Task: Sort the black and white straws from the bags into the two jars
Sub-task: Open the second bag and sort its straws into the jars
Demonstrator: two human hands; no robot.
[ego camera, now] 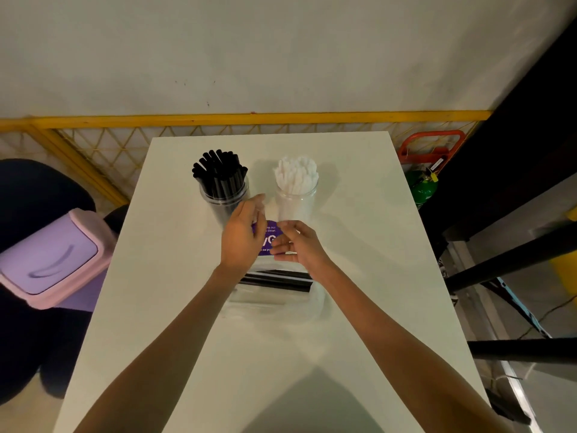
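Closest in, a clear bag (271,295) of bagged black straws (276,280) is laid flat mid-table on the white table (175,323), its purple label end pinched by the curled fingers of the right hand (296,245). That label's left side is covered by the left hand (242,235), fingers too blurred for a grip to be told, tbh. Toward the far edge, the black-straw jar (223,195) and white-straw jar (296,201) are parked side by side.
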